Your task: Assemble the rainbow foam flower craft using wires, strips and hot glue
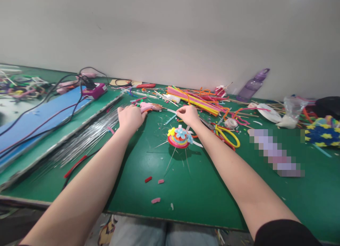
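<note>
My left hand (131, 118) is closed around the handle end of a pink hot glue gun (149, 107), whose nozzle points right. Between the fingertips of my right hand (189, 115) is the end of a thin white strip (171, 111), which reaches toward the nozzle. I cannot tell whether strip and nozzle touch. In front of my hands stands a small red, yellow and blue dome (178, 141) made of fuzzy pipe cleaners, with flowers on top. Thin clear spikes and a few white strips stick out around it.
Bundled pipe cleaners (196, 99) lie at the back, near yellow-handled scissors (227, 135) and a tape roll (230, 123). Clear thin rods (90, 139) lie at left beside a purple power socket (95, 91) with black cables. A purple bottle (252, 86) stands by the wall.
</note>
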